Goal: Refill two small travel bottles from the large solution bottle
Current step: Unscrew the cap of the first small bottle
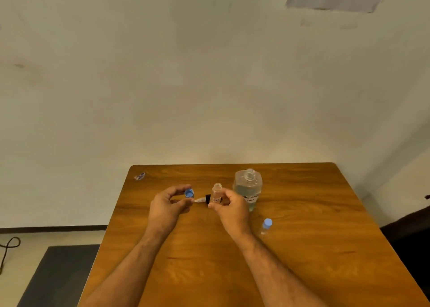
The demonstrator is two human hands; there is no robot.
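open travel bottle in hand, spill risk ahead

right hand (229, 205) pinches the uncapped small bottle (216, 193); left hand (168, 204) grips its blue cap (189, 193). the open large solution bottle (248, 187) stands just behind, second capped bottle (266, 225) nearby; a narrow neck invites overshoot.

Single head-worn wide-angle view, looking forward and down from above the near edge of the counter (302, 260). Both forearms enter from the bottom edge; the hands sit near mid-frame, fairly close. The wall (162, 85) fills the upper half, floor (46, 248) shows lower left. No second view shares the scene
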